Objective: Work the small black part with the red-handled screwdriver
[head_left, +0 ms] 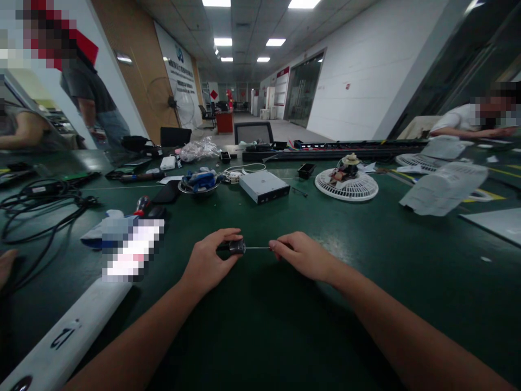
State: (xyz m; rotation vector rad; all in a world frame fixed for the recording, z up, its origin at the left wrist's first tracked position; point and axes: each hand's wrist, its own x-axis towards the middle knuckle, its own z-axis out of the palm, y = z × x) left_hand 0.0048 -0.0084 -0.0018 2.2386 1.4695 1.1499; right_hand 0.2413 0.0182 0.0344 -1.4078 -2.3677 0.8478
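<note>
Just above the green table, my left hand (207, 260) is closed around a small dark cylindrical part (237, 247), thumb and fingers on either side of it. A thin, light-coloured rod or wire (257, 248) runs from the right end of this part to my right hand (303, 255). The fingertips of my right hand pinch the rod's other end; a small dark bit shows there, too small to name. Beyond my hands lies a grey box-shaped disc drive (264, 186). A white round fan grille (345, 185) with a motor on it rests to its right.
A white bar (73, 331) reaches in from the lower left, near a glove (109, 228) and a red-and-black screwdriver (142, 205). Black cables (49, 206) coil at far left. Blue gloves fill a metal bowl (199, 190). White plastic housing (445, 187) stands right. Other people sit or stand around.
</note>
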